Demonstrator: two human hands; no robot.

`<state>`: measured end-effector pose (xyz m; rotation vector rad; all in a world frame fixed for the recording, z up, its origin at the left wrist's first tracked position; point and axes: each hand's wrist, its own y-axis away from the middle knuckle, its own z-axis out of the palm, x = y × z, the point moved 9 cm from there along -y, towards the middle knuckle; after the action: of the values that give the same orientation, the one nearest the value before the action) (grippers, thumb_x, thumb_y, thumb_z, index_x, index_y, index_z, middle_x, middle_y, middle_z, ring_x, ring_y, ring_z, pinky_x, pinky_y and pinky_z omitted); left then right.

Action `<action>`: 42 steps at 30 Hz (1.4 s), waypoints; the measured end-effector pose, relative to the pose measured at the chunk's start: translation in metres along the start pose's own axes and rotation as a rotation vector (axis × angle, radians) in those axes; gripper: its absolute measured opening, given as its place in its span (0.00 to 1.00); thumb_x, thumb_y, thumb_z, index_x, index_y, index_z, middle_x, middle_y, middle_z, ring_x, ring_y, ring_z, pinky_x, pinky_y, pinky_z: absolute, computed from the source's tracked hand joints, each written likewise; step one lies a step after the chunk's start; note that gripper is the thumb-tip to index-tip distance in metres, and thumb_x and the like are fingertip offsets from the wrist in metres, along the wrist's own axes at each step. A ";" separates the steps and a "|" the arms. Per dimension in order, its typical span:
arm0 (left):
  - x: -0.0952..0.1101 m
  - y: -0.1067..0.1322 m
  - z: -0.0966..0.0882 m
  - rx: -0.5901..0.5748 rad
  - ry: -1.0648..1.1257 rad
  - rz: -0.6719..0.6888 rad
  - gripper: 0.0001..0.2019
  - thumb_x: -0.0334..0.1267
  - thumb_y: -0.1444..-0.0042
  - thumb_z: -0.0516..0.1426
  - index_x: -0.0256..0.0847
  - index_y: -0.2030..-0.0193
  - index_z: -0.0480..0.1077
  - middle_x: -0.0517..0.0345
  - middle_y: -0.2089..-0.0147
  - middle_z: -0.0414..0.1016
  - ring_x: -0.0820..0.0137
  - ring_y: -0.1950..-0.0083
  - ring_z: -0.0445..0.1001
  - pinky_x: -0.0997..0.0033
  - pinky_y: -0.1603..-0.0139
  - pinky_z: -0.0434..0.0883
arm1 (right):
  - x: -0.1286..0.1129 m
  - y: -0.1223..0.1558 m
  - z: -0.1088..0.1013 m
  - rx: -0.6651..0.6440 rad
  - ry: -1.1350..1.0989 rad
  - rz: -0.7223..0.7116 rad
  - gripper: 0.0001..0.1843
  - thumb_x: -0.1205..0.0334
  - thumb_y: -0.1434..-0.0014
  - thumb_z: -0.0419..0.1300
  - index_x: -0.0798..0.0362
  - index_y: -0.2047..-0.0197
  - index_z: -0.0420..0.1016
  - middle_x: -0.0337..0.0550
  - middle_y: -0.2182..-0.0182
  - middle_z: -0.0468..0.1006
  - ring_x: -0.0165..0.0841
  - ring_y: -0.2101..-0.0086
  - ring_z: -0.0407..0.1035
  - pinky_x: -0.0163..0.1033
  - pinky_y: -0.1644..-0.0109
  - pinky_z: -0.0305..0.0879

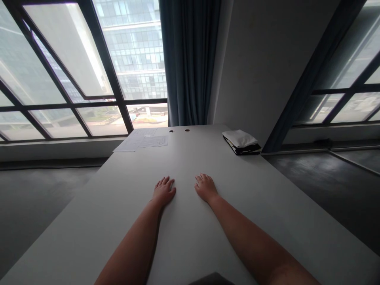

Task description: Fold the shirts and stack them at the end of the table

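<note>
Off to the left stands a dark-framed window (71,105), and near it pale printed sheets (152,141) lie flat by the far left edge of the tabletop (184,221). Next comes the person's left hand (164,191), palm down on that surface, fingers loosely spread. The tabletop itself stretches from the person towards a blue curtain (190,67) — smooth, whitish-grey, softly lit, with two dark round holes (187,130) at its far end. The right hand (205,187) rests palm down too — fingers slightly fanned, just apart from the left. Farther right, a crumpled white cloth-like bundle (241,138) sits on something flat and black (252,150).
</note>
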<state>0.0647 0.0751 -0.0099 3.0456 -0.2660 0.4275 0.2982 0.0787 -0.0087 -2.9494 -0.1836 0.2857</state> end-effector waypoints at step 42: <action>0.005 0.001 0.000 0.021 -0.021 -0.011 0.28 0.48 0.33 0.51 0.50 0.27 0.63 0.55 0.20 0.52 0.59 0.19 0.48 0.52 0.18 0.46 | 0.007 0.000 0.001 -0.055 -0.118 -0.075 0.27 0.56 0.33 0.56 0.52 0.33 0.74 0.53 0.32 0.67 0.42 0.32 0.57 0.47 0.26 0.45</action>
<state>0.0693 0.0735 -0.0081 3.0719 -0.2476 0.3996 0.3047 0.0793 -0.0107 -2.9728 -0.3212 0.4518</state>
